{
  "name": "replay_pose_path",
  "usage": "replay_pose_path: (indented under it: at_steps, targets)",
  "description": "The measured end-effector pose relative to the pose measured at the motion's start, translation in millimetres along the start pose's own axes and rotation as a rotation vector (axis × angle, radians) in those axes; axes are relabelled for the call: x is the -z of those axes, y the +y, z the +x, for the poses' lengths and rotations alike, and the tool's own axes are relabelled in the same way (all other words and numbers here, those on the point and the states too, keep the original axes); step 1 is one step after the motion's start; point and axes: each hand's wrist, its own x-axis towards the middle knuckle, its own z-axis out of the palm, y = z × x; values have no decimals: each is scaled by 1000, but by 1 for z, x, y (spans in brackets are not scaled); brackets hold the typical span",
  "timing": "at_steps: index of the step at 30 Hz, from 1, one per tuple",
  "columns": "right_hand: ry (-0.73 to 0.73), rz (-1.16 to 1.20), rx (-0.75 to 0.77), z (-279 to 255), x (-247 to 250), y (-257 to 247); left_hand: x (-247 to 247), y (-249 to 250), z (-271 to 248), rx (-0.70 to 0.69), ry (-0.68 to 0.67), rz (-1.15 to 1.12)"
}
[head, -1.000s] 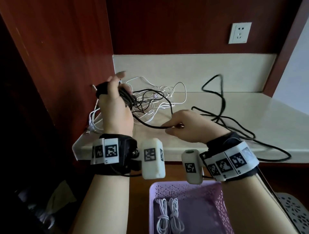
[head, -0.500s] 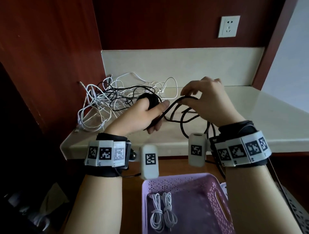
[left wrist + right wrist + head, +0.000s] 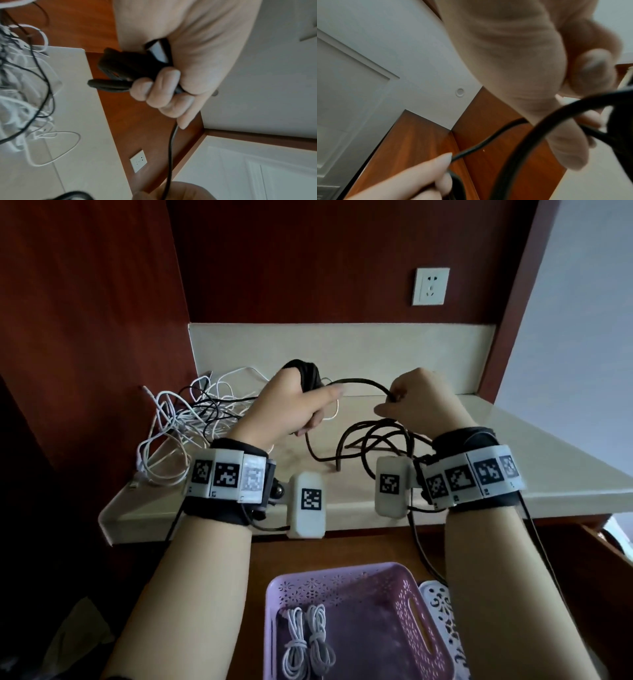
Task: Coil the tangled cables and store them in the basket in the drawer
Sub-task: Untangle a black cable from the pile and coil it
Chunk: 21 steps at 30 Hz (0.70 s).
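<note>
Fingers of the left hand (image 3: pixel 291 409) curl around a thick black coil (image 3: pixel 308 374); its smooth round cable (image 3: pixel 363 381) arcs rightward into the right hand's (image 3: pixel 421 402) pinch.

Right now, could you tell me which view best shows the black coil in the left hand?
The left wrist view: the black coil fills the left hand close up. The head view shows only its top; the right wrist view barely shows it.

There were two hands, the left hand (image 3: pixel 291 405) and the right hand (image 3: pixel 423 402), one thick black cable (image 3: pixel 363 383) between them, two coiled white cables (image 3: pixel 308 642) in one purple basket (image 3: pixel 342 580), one tangled heap of cables (image 3: pixel 185 419) at the desk's (image 3: pixel 513 460) left edge, and one wall socket (image 3: pixel 431 286).
</note>
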Motion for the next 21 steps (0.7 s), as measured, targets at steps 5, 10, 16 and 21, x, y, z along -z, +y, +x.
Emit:
replay_pose_path:
  at_steps: [5,10,16,21]
  targets:
    - [-88,36,-113,28,21,-5,7,32,42,-68,230,43]
    - [-103,-178,-219,80,73,-27,12,56,70,-111,379,122]
    - [343,-146,94,141,120,-84,24,82,85,-218,406,-1]
    - [-445,243,156,150,95,-98,71,93,75,-222,481,-29]
